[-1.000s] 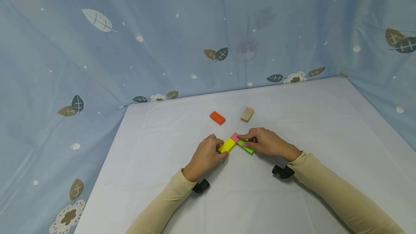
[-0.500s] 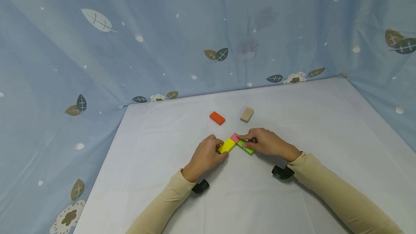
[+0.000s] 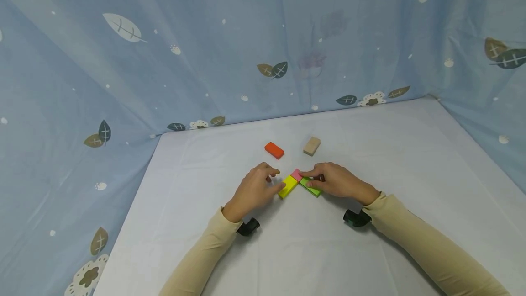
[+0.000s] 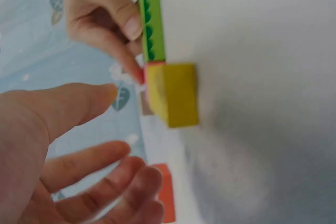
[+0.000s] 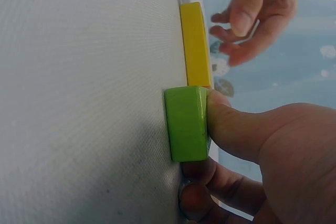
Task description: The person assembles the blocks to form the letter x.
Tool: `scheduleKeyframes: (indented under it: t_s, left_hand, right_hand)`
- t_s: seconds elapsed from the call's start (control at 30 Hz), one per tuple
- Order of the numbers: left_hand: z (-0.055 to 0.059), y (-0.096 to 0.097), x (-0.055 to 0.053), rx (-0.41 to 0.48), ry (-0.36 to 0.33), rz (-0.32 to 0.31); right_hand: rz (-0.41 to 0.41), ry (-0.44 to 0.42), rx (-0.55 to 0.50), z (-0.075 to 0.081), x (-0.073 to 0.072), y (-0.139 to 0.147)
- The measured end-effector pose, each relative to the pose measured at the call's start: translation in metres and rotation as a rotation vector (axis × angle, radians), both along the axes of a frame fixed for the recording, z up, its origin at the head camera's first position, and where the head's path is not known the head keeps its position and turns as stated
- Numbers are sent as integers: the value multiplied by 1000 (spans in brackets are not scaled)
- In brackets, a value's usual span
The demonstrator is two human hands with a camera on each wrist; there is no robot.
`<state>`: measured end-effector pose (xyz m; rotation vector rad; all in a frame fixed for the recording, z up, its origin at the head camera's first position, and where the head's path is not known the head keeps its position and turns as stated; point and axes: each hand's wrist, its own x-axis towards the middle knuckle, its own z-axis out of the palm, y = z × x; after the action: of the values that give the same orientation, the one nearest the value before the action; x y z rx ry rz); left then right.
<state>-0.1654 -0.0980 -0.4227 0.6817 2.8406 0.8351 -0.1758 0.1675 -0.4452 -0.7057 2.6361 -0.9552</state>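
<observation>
Your left hand [image 3: 252, 191] has just let go, fingers apart, at the yellow block's [image 3: 288, 187] nine o'clock; in the head view it seems to touch, but the left wrist view shows a gap. That block now lies unheld against the pink block [image 3: 296, 175]. Your right hand [image 3: 339, 180] still pinches the green block [image 4: 157, 27] at pink's four o'clock. Beyond, toward eleven and one, lie an orange block [image 3: 274, 150] and a wooden block [image 3: 312, 146].

soft, muted light spreads over the worktop [image 3: 320, 259] to its back edge, a faint shadow along the right sleeve [image 3: 431, 241]. the left wrist view is hazy and blurred; the right is dim, shadowed beside the green block [image 5: 186, 124].
</observation>
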Motion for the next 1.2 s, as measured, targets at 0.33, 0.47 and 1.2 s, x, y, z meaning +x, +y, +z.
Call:
scheduleKeyframes:
  t_s: [0.33, 0.47, 1.2]
  left_hand:
    - [-2, -6, -14, 72, -25, -104]
    - [-7, -6, -17, 76, -39, -122]
    - [-24, -3, -20, 3, -55, -258]
  right_hand:
    - [14, 15, 0, -4, 0, 0]
    - [17, 20, 4, -4, 0, 0]
    - [11, 15, -14, -3, -1, 2]
